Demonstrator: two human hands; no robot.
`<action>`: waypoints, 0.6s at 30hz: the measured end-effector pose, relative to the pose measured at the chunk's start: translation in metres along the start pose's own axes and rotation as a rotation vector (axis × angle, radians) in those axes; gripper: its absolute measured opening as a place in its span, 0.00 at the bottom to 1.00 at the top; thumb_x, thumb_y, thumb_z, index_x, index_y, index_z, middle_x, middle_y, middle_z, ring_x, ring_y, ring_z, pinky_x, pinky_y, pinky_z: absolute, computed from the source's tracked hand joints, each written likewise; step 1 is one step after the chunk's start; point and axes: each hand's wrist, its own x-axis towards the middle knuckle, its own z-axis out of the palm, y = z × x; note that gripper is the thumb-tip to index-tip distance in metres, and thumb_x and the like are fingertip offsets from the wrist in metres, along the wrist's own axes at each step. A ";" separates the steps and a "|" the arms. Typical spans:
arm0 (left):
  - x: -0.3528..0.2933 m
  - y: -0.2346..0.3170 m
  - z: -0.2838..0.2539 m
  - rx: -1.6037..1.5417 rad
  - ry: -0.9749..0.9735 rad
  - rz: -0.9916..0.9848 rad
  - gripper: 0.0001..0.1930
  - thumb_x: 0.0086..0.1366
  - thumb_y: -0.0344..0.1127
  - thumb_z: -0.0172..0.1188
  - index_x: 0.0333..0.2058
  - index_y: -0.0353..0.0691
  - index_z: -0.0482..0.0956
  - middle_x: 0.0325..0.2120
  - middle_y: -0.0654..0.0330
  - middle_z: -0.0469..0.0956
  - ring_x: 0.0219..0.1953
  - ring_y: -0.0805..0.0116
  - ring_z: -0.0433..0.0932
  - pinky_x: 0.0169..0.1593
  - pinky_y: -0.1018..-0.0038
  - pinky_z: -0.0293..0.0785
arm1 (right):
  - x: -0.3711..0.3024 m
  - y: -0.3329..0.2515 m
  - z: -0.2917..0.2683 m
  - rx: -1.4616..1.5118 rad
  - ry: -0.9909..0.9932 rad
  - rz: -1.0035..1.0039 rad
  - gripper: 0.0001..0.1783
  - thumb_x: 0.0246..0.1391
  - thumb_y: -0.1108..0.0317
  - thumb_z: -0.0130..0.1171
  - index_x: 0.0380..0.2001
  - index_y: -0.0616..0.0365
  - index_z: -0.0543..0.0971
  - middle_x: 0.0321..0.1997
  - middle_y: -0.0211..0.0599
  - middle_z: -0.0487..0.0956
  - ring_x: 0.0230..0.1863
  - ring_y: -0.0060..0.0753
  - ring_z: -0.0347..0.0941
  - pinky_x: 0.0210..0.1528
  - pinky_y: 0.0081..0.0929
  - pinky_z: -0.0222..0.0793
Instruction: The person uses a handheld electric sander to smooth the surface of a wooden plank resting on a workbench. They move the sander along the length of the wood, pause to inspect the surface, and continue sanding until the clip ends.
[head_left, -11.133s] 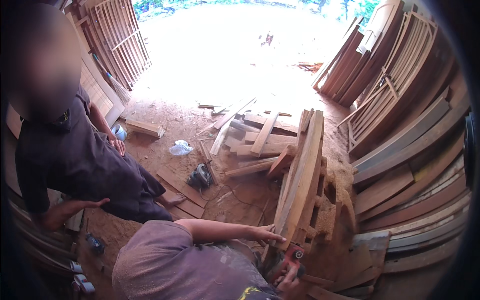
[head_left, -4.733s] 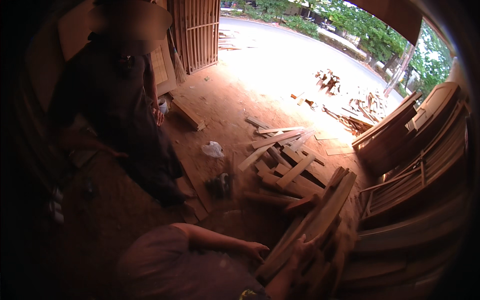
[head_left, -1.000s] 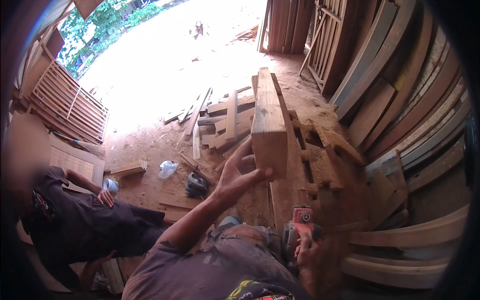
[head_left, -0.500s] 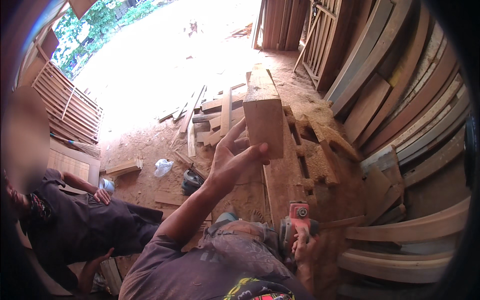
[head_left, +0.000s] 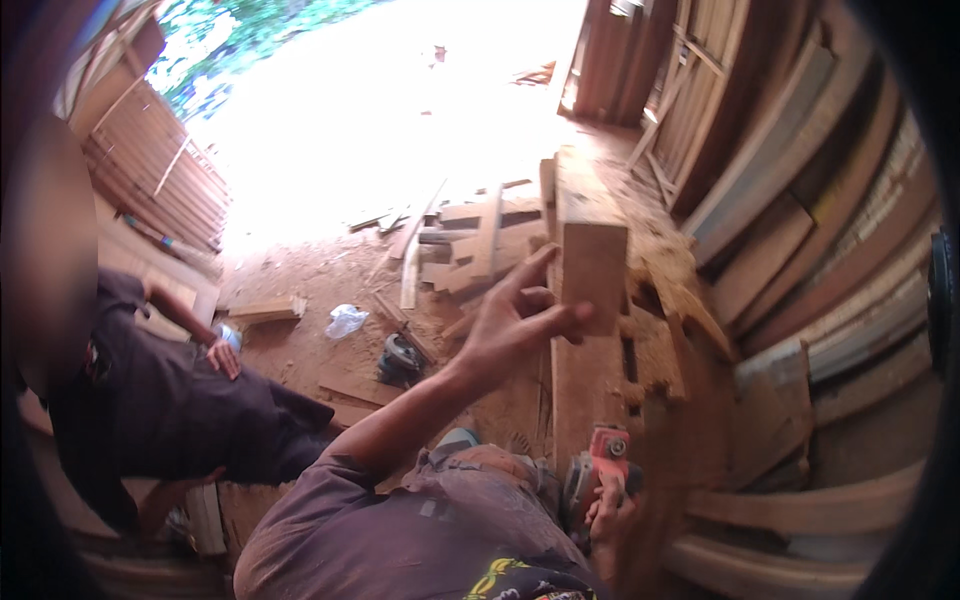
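My left hand [head_left: 518, 318] reaches forward to a squared timber piece [head_left: 594, 272]. Its fingers are spread along the left side, and the thumb lies across the near end face. The piece rests on a long wooden beam or bench [head_left: 588, 385]. Low on the right, my right hand [head_left: 610, 508] is wrapped round the grip of a red handheld power tool [head_left: 609, 447], held close to my body. The tool's underside is hidden.
Another person [head_left: 200, 420] in dark clothes sits at the left. Offcuts [head_left: 480, 250], a plastic bag [head_left: 346, 320] and a dark round tool [head_left: 401, 358] lie on the dirt floor. Notched timber [head_left: 655, 345] with sawdust stands right of the beam; curved boards [head_left: 800, 500] line the right wall.
The whole view has swung, so everything sits further right. The fingers of my left hand look more spread against the timber piece. My right hand keeps its hold on the power tool.
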 end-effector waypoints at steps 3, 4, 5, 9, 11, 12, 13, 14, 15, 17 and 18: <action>-0.005 -0.018 -0.004 0.018 -0.079 0.002 0.57 0.65 0.44 0.78 0.78 0.31 0.45 0.42 0.48 0.86 0.44 0.67 0.86 0.52 0.68 0.81 | -0.005 -0.006 -0.001 -0.006 -0.014 -0.002 0.23 0.69 0.52 0.61 0.35 0.67 0.79 0.25 0.33 0.74 0.11 0.20 0.67 0.12 0.25 0.60; -0.010 -0.025 -0.003 0.064 -0.083 0.017 0.59 0.64 0.45 0.78 0.78 0.31 0.44 0.46 0.47 0.84 0.47 0.66 0.84 0.55 0.67 0.80 | -0.006 -0.005 -0.001 -0.029 -0.008 -0.008 0.25 0.69 0.50 0.60 0.35 0.67 0.79 0.24 0.33 0.73 0.12 0.21 0.67 0.13 0.25 0.61; -0.016 -0.032 -0.002 0.110 -0.088 0.031 0.61 0.63 0.47 0.79 0.78 0.30 0.43 0.49 0.46 0.83 0.51 0.64 0.83 0.58 0.66 0.78 | -0.005 -0.007 0.000 -0.049 0.001 -0.014 0.28 0.69 0.47 0.60 0.35 0.67 0.79 0.23 0.32 0.72 0.13 0.21 0.67 0.14 0.26 0.61; -0.039 -0.103 0.000 0.192 -0.131 -0.013 0.68 0.58 0.52 0.82 0.78 0.30 0.38 0.66 0.41 0.71 0.66 0.57 0.73 0.70 0.63 0.68 | -0.009 -0.021 0.002 -0.142 -0.033 0.066 0.28 0.70 0.47 0.57 0.35 0.68 0.78 0.21 0.33 0.72 0.13 0.22 0.66 0.16 0.26 0.63; -0.048 -0.138 -0.001 0.219 -0.198 -0.134 0.69 0.59 0.50 0.81 0.79 0.34 0.33 0.69 0.42 0.67 0.69 0.57 0.70 0.72 0.63 0.66 | -0.009 -0.021 0.004 -0.138 -0.027 0.045 0.28 0.70 0.48 0.56 0.34 0.68 0.78 0.21 0.33 0.72 0.13 0.22 0.66 0.16 0.26 0.64; -0.053 -0.155 -0.003 0.230 -0.229 -0.198 0.69 0.59 0.49 0.81 0.79 0.36 0.31 0.71 0.43 0.65 0.71 0.57 0.68 0.73 0.63 0.65 | -0.010 -0.024 0.006 -0.138 -0.034 0.038 0.28 0.71 0.48 0.55 0.35 0.68 0.78 0.21 0.33 0.72 0.13 0.22 0.66 0.16 0.26 0.63; -0.058 -0.171 -0.005 0.304 -0.238 -0.202 0.71 0.59 0.49 0.81 0.79 0.34 0.30 0.71 0.42 0.65 0.71 0.57 0.68 0.73 0.64 0.64 | -0.012 -0.028 0.008 -0.137 -0.041 0.032 0.28 0.71 0.48 0.55 0.35 0.68 0.79 0.21 0.33 0.72 0.13 0.22 0.66 0.16 0.26 0.63; -0.060 -0.188 -0.006 0.381 -0.254 -0.203 0.72 0.59 0.50 0.82 0.79 0.33 0.28 0.71 0.41 0.65 0.72 0.56 0.67 0.74 0.64 0.63 | -0.012 -0.032 0.010 -0.131 -0.041 0.023 0.28 0.71 0.48 0.55 0.35 0.68 0.79 0.20 0.34 0.72 0.13 0.22 0.66 0.16 0.26 0.63; -0.061 -0.205 -0.007 0.457 -0.277 -0.204 0.73 0.58 0.50 0.82 0.78 0.32 0.26 0.71 0.40 0.65 0.72 0.55 0.67 0.74 0.65 0.62 | -0.011 -0.030 0.008 -0.139 -0.038 0.033 0.28 0.71 0.47 0.55 0.35 0.67 0.79 0.21 0.34 0.72 0.13 0.22 0.67 0.16 0.26 0.63; -0.058 -0.228 -0.011 0.469 -0.343 -0.340 0.78 0.55 0.57 0.82 0.77 0.29 0.24 0.72 0.34 0.62 0.75 0.48 0.63 0.75 0.64 0.60 | -0.008 -0.022 0.003 -0.161 -0.036 0.054 0.29 0.71 0.46 0.55 0.36 0.67 0.79 0.21 0.33 0.73 0.14 0.22 0.67 0.15 0.27 0.63; -0.056 -0.231 -0.010 0.494 -0.371 -0.370 0.78 0.54 0.59 0.82 0.77 0.29 0.24 0.73 0.33 0.59 0.76 0.46 0.61 0.76 0.63 0.59 | -0.008 -0.022 0.003 -0.141 -0.028 0.049 0.29 0.71 0.45 0.55 0.36 0.67 0.79 0.22 0.33 0.73 0.13 0.22 0.68 0.15 0.27 0.63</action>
